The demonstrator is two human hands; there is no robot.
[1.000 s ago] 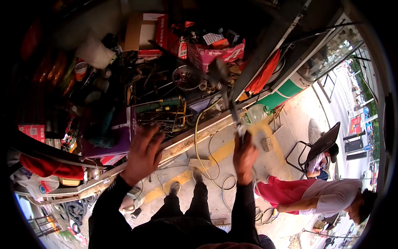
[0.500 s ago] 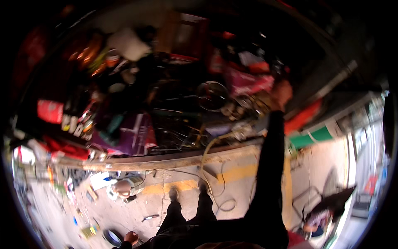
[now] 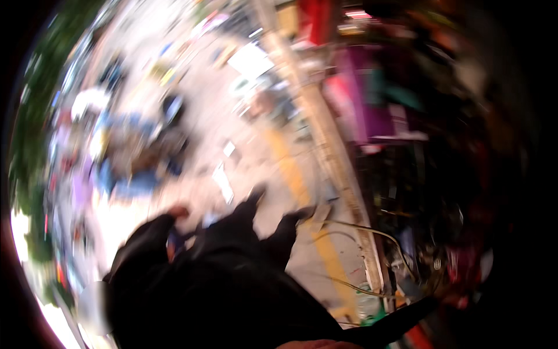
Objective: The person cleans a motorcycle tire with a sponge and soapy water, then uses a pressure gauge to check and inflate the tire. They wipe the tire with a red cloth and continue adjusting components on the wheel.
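My right arm reaches out to the lower right, over the dark cluttered bench (image 3: 350, 180). At its end my right hand (image 3: 452, 296) is a dim smear beside a dark pink bag (image 3: 462, 264); whether its fingers grip anything cannot be seen. My left hand (image 3: 179, 212) hangs low over the concrete floor, past the end of a black sleeve. Motion blurs its fingers, and nothing can be made out in them. A yellowish hose or cable (image 3: 390, 237) bends over the bench's wooden edge, near my right forearm.
A purple bag (image 3: 372, 110) lies on the bench near a red object (image 3: 314, 22). On the floor are a white sheet (image 3: 250, 60), a blurred round pinkish item (image 3: 261, 103) and a yellow line (image 3: 290, 168). A blurred heap with blue parts (image 3: 133, 154) is farther left.
The view has swung strongly to the left, so the bench now stands at the right and more floor shows. My right hand still reaches over the bench, near the pink bag.
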